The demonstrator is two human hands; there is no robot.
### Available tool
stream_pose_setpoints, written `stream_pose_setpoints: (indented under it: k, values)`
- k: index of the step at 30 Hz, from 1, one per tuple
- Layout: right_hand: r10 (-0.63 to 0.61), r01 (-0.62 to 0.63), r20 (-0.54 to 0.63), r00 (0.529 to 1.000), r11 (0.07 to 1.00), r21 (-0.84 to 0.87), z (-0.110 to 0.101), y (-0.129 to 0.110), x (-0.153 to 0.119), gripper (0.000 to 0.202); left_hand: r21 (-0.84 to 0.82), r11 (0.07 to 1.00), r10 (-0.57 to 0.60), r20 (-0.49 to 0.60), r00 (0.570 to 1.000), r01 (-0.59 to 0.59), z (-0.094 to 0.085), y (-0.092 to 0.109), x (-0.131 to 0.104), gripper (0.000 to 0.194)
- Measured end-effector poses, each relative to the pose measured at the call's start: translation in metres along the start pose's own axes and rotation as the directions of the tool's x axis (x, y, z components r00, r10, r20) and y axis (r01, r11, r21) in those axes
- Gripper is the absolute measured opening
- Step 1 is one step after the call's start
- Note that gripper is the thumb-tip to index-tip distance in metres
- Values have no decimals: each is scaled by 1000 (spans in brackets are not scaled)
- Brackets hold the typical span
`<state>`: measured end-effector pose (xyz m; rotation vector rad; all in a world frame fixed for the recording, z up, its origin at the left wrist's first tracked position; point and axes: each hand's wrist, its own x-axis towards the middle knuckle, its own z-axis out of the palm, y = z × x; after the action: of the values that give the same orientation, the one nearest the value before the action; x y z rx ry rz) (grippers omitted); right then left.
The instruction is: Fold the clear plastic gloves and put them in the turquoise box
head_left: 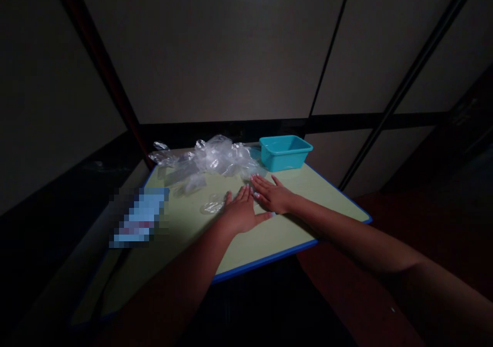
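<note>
Both hands lie low over the pale yellow table [277,234], fingers stretched out. My left hand [241,212] is flat, its thumb spread to the right, resting on or just above a small piece of clear plastic [212,207] that shows at its left. My right hand [272,195] lies flat beside it, fingertips pointing left and nearly meeting those of the left hand. What lies under the palms is hidden. Beyond the fingers spreads a heap of crumpled clear plastic bags [219,157], close to the right fingertips.
A turquoise plastic basin [287,154] stands at the table's back right. At the left edge lies a pixelated, light-blue flat object [140,217]. A blue rim [265,261] borders the table, and panelled doors [223,54] rise behind it. The surroundings are dark.
</note>
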<state>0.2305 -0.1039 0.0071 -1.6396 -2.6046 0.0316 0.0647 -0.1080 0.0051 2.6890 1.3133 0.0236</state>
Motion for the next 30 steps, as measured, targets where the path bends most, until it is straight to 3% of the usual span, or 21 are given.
stream_pose_setpoints:
  k: [7, 11, 16, 20, 24, 30]
  values:
    - [36, -42, 70, 997, 996, 82, 8, -2, 13, 58, 30, 999, 31, 25, 999, -32, 1, -2, 0, 97]
    - [34, -39, 94, 995, 998, 48, 8, -2, 13, 59, 15, 1000, 6, -29, 1000, -6, -7, -11, 0, 81]
    - [34, -38, 57, 998, 997, 65, 9, -2, 13, 59, -159, 986, -83, -206, 975, 50, -27, -49, -1, 58]
    - [34, -38, 38, 999, 996, 86, 13, -1, 15, 58, -368, 930, -88, -263, 961, -16, -37, -90, -15, 34]
    - [35, -36, 14, 999, 994, 105, 16, 0, 17, 58, -510, 860, -135, -189, 973, 20, -39, -115, -33, 30]
    - [47, -50, 35, 998, 994, 95, 14, -1, 15, 59, -471, 876, -142, -43, 989, 105, -39, -121, -41, 32]
